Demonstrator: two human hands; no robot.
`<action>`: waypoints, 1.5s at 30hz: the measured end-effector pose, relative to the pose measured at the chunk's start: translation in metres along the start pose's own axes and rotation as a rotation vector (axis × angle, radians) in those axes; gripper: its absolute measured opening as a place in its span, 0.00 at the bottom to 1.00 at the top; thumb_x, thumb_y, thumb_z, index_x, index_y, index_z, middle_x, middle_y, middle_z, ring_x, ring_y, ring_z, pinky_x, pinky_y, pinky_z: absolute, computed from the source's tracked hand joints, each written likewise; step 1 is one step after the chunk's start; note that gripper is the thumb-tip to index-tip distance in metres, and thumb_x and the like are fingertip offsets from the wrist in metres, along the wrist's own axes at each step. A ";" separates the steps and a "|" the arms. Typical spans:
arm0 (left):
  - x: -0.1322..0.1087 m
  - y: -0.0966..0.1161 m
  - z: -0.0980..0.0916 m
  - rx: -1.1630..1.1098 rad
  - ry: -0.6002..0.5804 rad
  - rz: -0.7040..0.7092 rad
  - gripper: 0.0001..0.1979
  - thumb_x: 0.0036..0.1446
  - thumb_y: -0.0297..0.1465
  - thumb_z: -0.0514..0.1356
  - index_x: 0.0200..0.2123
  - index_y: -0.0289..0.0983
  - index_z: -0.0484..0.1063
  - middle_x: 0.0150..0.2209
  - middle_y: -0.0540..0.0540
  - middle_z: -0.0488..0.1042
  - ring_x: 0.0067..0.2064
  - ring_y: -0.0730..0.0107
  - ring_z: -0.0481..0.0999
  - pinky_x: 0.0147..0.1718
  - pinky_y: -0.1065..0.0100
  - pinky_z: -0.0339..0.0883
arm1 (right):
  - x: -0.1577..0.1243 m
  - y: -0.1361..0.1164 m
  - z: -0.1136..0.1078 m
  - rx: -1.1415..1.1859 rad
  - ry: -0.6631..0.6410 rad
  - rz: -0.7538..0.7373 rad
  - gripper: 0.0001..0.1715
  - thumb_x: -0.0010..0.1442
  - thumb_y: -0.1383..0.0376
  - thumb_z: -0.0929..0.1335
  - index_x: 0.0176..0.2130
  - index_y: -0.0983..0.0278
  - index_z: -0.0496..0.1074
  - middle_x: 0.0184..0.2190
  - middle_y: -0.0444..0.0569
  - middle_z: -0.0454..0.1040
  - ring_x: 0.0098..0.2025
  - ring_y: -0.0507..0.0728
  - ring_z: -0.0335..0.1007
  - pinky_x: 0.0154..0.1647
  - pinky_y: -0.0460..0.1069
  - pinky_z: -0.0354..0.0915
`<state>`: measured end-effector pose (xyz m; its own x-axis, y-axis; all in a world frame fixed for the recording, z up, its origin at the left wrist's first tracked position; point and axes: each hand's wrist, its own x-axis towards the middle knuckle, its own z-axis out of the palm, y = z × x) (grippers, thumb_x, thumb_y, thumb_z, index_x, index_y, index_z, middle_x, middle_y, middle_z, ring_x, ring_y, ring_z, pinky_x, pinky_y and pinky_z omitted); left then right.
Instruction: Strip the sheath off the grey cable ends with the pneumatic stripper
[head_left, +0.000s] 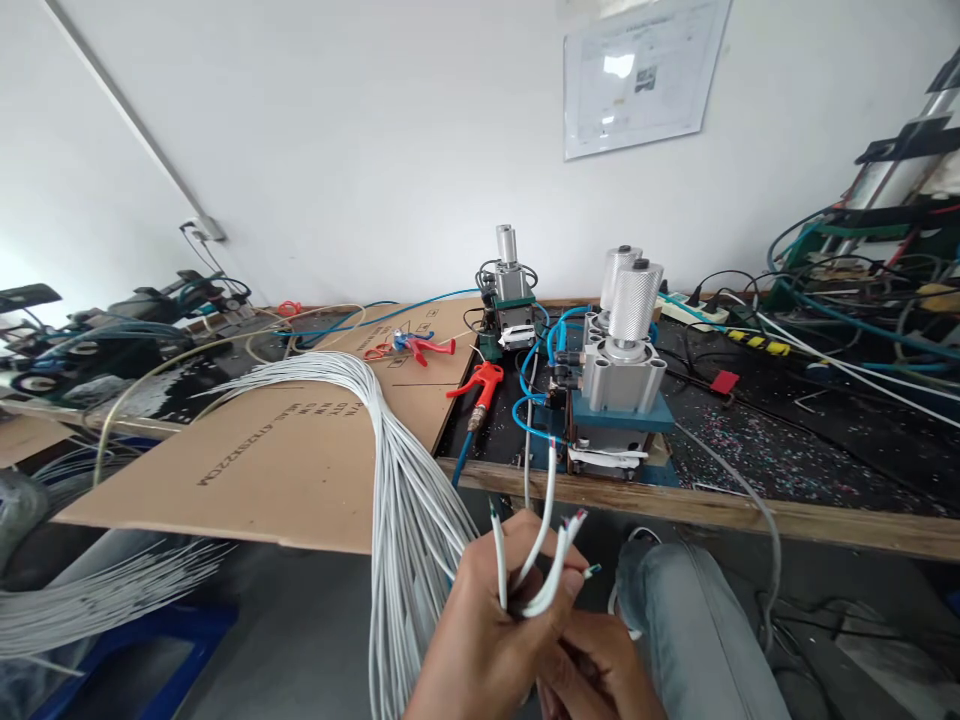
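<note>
While the left hand (487,620) closes around a few white cables (501,560) in front of the tabletop edge, their ends poke up and fan out above the fingers, showing small coloured tips. The right hand (600,660) sits just below and partly behind it, fingers curled; what it grips, I cannot tell. To the left, a thick bundle of pale cables (382,470) lies across a printed cardboard sheet (300,470), bends over its near side and hangs down beside the left hand. Beyond the hands, on the dark tabletop (750,430), stands a machine (630,380) with knurled silver cylinders and a blue plate, blue hoses at its left. A smaller machine (514,300) stands behind it, nearer the wall. An orange-red air gun (480,390) lies between the cardboard and the larger machine, and a blue-and-red tool (420,345) rests on the cardboard's far part.
</note>
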<state>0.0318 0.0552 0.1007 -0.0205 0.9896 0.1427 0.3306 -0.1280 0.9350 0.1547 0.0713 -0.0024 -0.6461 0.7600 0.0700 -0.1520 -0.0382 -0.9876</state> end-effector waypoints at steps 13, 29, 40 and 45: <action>0.001 -0.011 0.003 -0.049 -0.004 -0.160 0.02 0.58 0.27 0.58 0.33 0.38 0.68 0.30 0.52 0.66 0.28 0.71 0.68 0.27 0.71 0.62 | 0.005 -0.028 0.002 0.058 0.302 -0.128 0.27 0.69 0.45 0.66 0.30 0.64 0.69 0.21 0.41 0.61 0.21 0.48 0.56 0.22 0.43 0.53; 0.003 -0.004 0.002 0.024 0.076 -0.195 0.10 0.57 0.36 0.58 0.27 0.37 0.70 0.25 0.49 0.67 0.26 0.68 0.68 0.26 0.67 0.59 | -0.003 -0.029 -0.002 -0.108 0.277 -0.121 0.25 0.71 0.49 0.65 0.30 0.63 0.69 0.19 0.41 0.61 0.19 0.48 0.56 0.19 0.42 0.54; 0.008 -0.009 -0.010 0.051 -0.062 -0.203 0.01 0.50 0.27 0.58 0.27 0.38 0.68 0.22 0.55 0.65 0.24 0.75 0.63 0.22 0.73 0.55 | 0.001 -0.036 -0.024 -0.412 0.150 -0.361 0.19 0.74 0.62 0.62 0.30 0.62 0.64 0.22 0.39 0.65 0.24 0.47 0.63 0.25 0.42 0.56; 0.008 -0.009 -0.014 0.221 -0.124 -0.209 0.03 0.49 0.25 0.59 0.26 0.37 0.67 0.22 0.56 0.63 0.24 0.77 0.58 0.22 0.73 0.53 | 0.000 -0.043 -0.032 -0.454 0.070 -0.331 0.21 0.74 0.62 0.61 0.28 0.62 0.64 0.21 0.40 0.64 0.23 0.48 0.63 0.25 0.44 0.54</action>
<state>0.0158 0.0637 0.0976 0.0008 0.9952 -0.0983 0.5286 0.0831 0.8448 0.1857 0.0935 0.0355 -0.5650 0.7259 0.3923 0.0085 0.4806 -0.8769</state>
